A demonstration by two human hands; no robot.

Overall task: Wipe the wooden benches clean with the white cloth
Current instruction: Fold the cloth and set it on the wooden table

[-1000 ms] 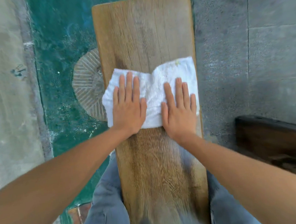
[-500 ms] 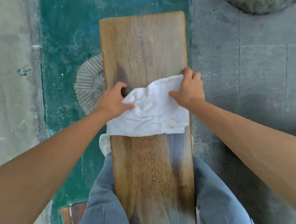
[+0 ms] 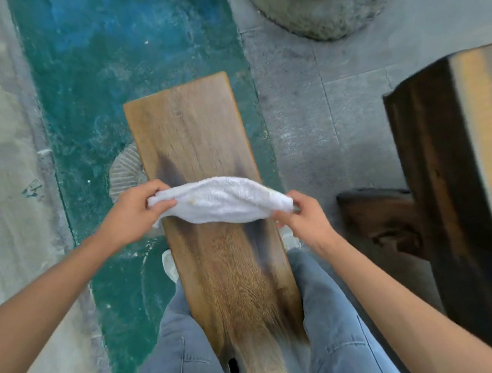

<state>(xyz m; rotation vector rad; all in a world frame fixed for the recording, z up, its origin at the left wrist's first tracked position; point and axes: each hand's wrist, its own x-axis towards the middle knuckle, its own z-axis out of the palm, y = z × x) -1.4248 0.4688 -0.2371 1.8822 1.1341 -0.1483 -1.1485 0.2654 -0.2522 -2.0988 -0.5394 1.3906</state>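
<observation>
The floor [image 3: 307, 113] is rough grey stone slabs on the right, with a worn band of teal paint [image 3: 134, 61] running down the middle-left and pale concrete beyond it. A coarse rounded stone block [image 3: 319, 2] stands at the top right. A dark, heavy wooden bench [image 3: 452, 195] with a yellowish top edge fills the right side. In the centre runs a long plank bench, its surface [image 3: 203, 136] golden-brown with visible straight grain, darker grey patches in the middle and a small knot hole near the bottom. The person straddles it in faded blue jeans [image 3: 338, 322], a pale shoe [image 3: 169, 264] showing on the left. A ribbed round disc [image 3: 124, 171] lies on the paint, partly under the plank.

The white cloth [image 3: 219, 202], fluffy terry with faint yellow stains, is bunched into a long spindle shape stretched across the plank's width; whether it touches the wood is unclear. The left hand [image 3: 132, 215] has its fingers [image 3: 161, 202] curled closed around the cloth's left end, thumb beneath. The right hand [image 3: 306, 219] pinches the right end just past the plank's edge. Both bare forearms reach forward, spread apart.
</observation>
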